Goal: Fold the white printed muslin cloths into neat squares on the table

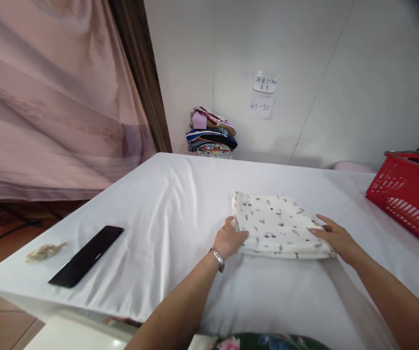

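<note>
A folded white cloth [275, 223] with small printed figures lies in a neat rectangle on the white-covered table [147, 218]. Its layers show along the near and left edges. At the left edge, my left hand [229, 238] grips it with the thumb on top and the other fingers partly hidden at the side. A silver bracelet [217, 259] circles that wrist. My right hand [335, 238] holds the opposite edge, thumb over the top; some of its fingers are hidden.
A dark phone-like slab [86, 256] and a small beige bundle [45, 252] lie at the table's left. On the right stands a red plastic basket [406, 189]. Folded clothes [212, 133] are stacked by the wall, near paper notes [262, 107]. A pink curtain [56, 97] hangs left.
</note>
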`<state>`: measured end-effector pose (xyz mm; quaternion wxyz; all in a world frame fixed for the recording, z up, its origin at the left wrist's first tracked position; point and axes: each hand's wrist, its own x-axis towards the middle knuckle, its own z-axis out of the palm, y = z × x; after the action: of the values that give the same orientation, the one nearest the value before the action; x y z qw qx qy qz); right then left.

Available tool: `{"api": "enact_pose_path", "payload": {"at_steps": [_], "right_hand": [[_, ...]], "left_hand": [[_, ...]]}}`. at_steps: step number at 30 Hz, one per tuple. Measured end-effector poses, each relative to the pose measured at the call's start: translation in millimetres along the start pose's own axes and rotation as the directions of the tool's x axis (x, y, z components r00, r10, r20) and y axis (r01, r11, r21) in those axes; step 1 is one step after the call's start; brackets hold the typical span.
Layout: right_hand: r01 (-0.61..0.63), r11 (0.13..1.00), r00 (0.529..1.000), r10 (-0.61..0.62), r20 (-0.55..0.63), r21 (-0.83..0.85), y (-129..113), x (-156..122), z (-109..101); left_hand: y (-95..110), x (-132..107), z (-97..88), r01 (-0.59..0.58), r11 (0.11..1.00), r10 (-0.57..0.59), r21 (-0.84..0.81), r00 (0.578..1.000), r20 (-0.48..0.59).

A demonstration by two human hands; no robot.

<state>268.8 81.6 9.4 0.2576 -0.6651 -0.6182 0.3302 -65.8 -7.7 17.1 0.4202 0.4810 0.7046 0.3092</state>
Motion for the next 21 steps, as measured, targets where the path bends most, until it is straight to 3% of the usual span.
{"api": "enact_pose_path", "payload": {"at_steps": [2, 5, 10, 15, 21], "right_hand": [[0.017, 0.998, 1.0, -0.019, -0.023, -0.065, 10, 2, 0], [0.042, 0.953, 0.999, -0.047, -0.012, -0.301, 19, 7, 0], [0.283, 0.8, 0.952, -0.302, 0.051, -0.53, -5, 18, 3], [0.445, 0.814, 0.896, -0.407, 0.18, -0.373, -63, 38, 35], [0.517, 0.847, 0.755, -0.384, 0.531, -0.124, -141, 82, 87]], "left_hand": [[0, 0, 3.4, 0.017, 0.997, -0.012, -0.074, 0.998, 0.063], [0, -1, 7.1, 0.037, 0.983, -0.019, -0.179, 0.995, 0.102], [7, -5, 6.9, 0.103, 0.959, -0.072, -0.264, 0.99, 0.125], [7, -7, 9.1, 0.064, 0.929, -0.023, -0.365, 0.993, 0.116], [-3, -4, 16.9, 0.024, 0.952, -0.007, -0.306, 0.998, 0.056]]}}
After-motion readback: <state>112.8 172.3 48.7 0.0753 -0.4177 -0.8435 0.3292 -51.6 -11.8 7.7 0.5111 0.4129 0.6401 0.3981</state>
